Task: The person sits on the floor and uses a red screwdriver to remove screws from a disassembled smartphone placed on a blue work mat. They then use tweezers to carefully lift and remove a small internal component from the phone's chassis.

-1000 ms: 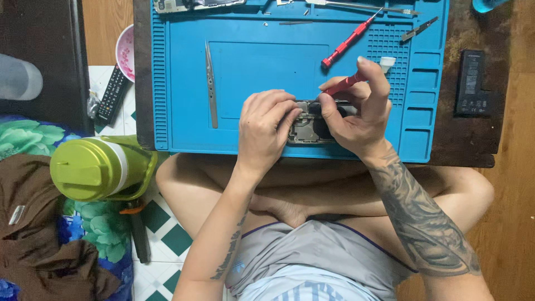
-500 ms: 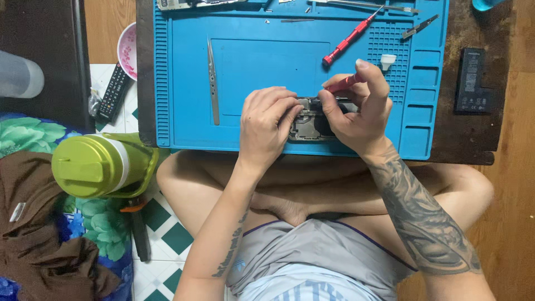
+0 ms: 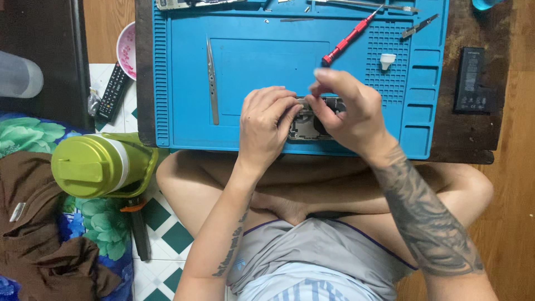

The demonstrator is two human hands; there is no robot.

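Note:
An opened phone (image 3: 304, 126) lies near the front edge of a blue repair mat (image 3: 184, 67), its insides showing. My left hand (image 3: 266, 125) rests on the phone's left end, fingers curled over it and holding it down. My right hand (image 3: 348, 111) hovers over the phone's right half, thumb and fingers pinched together and the index finger arched on top. The fingers hide whatever they pinch. A second red-handled screwdriver (image 3: 348, 36) lies slanted on the mat behind my hands.
Metal tweezers (image 3: 212, 83) lie left on the mat; a white cap (image 3: 387, 59) and dark tweezers (image 3: 419, 25) lie at the right. A black battery (image 3: 472, 81) rests on the wooden table. A green jug (image 3: 100, 164), remote (image 3: 113, 92), pink bowl (image 3: 127, 50) and brown cloth (image 3: 33, 234) are left.
My right hand has turned and its index finger has risen, so the red handle it held is no longer visible. The left hand and the phone have stayed put.

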